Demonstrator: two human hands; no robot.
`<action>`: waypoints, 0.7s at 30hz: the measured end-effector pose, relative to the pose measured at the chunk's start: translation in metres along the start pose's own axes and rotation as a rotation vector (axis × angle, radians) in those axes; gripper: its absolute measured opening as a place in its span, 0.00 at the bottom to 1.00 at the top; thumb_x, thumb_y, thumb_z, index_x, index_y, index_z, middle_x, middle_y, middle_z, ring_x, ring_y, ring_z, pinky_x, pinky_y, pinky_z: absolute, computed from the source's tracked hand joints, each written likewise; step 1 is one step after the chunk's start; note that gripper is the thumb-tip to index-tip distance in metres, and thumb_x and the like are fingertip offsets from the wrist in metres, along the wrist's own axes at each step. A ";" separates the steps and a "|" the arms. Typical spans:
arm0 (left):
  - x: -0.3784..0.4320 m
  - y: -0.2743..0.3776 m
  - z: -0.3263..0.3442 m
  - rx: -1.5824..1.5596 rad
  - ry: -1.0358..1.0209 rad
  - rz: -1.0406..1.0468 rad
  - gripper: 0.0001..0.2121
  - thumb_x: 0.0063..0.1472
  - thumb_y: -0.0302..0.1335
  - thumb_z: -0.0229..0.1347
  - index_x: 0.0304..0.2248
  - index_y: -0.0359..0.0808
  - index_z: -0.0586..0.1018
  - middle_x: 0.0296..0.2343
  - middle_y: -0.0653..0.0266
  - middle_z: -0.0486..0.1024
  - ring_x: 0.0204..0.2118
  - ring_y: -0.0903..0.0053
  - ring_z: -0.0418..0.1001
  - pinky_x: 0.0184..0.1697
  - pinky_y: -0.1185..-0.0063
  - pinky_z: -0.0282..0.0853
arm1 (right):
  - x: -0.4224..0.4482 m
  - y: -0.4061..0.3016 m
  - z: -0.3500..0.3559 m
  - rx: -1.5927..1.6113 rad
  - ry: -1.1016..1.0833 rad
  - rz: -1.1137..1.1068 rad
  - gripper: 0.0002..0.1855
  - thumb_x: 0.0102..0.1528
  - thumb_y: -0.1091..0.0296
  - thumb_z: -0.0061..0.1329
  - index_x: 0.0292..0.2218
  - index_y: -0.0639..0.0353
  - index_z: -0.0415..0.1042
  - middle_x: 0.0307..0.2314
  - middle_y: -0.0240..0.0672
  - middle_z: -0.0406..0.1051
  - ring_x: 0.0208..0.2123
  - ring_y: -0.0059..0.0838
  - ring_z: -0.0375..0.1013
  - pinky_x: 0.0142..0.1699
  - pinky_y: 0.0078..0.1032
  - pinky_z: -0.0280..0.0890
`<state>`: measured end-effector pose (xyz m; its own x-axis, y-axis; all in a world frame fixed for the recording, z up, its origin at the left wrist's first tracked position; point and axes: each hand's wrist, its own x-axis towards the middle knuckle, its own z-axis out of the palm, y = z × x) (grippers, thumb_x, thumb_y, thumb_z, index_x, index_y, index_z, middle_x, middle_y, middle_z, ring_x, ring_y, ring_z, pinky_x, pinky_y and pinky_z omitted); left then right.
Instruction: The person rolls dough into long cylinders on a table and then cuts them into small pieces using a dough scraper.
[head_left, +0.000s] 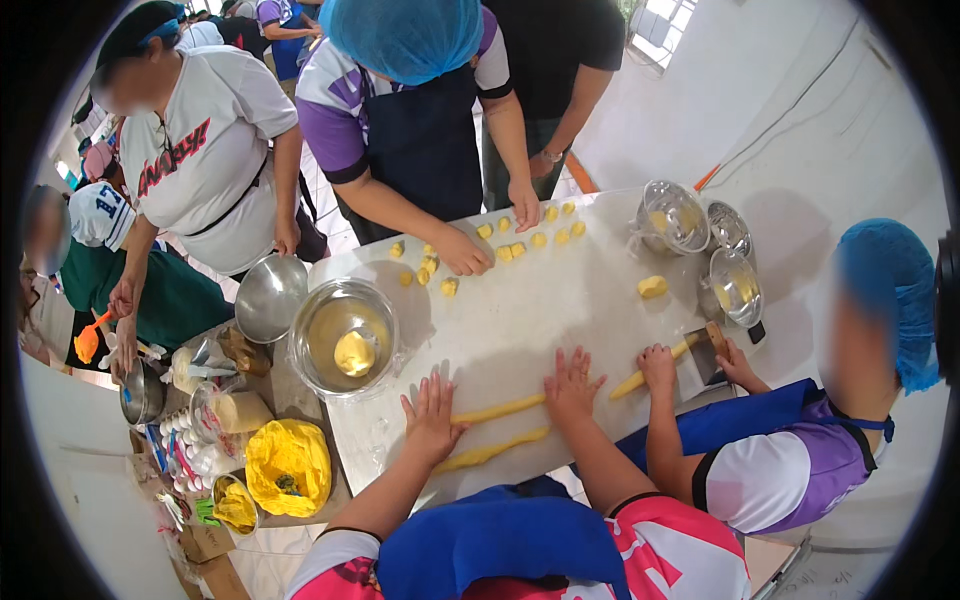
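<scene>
A long yellow dough rope lies crosswise on the white table. My left hand rests flat over its left end, fingers spread. Over the right end lies my right hand, palm down with fingers apart. Neither hand is closed around the dough; the parts under the palms are hidden. Nearer to my body, a second dough rope runs roughly parallel to the first, its left end partly behind my left forearm.
At right, a co-worker's hands hold a dough rope and a scraper. Across the table, another person handles small dough pieces. A steel bowl with a dough ball stands left; more bowls stand right. Eggs lie left.
</scene>
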<state>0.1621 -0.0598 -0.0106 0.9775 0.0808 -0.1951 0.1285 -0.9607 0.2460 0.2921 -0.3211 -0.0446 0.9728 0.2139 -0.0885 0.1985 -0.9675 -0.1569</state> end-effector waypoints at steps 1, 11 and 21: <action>-0.007 -0.001 0.002 -0.014 0.013 0.008 0.44 0.56 0.49 0.54 0.63 0.35 0.47 0.64 0.50 0.36 0.67 0.55 0.32 0.61 0.43 0.35 | -0.002 0.007 -0.001 -0.009 0.008 0.017 0.37 0.60 0.44 0.35 0.65 0.42 0.43 0.65 0.45 0.36 0.67 0.46 0.35 0.58 0.73 0.31; 0.041 -0.026 0.016 -0.039 0.189 -0.066 0.40 0.60 0.51 0.48 0.64 0.39 0.48 0.64 0.51 0.38 0.67 0.55 0.37 0.63 0.51 0.39 | 0.052 -0.001 0.003 0.030 0.113 0.039 0.35 0.61 0.44 0.33 0.65 0.44 0.44 0.65 0.46 0.39 0.67 0.45 0.36 0.57 0.74 0.29; 0.036 -0.037 0.008 -0.018 0.141 -0.045 0.40 0.60 0.51 0.47 0.64 0.40 0.46 0.65 0.54 0.38 0.67 0.57 0.34 0.65 0.54 0.35 | 0.083 0.009 0.007 -0.015 0.139 0.116 0.38 0.61 0.41 0.31 0.66 0.46 0.41 0.65 0.42 0.36 0.67 0.44 0.33 0.58 0.73 0.25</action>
<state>0.1907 -0.0234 -0.0344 0.9843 0.1614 -0.0717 0.1745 -0.9506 0.2568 0.3741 -0.3107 -0.0597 0.9962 0.0811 0.0323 0.0849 -0.9867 -0.1389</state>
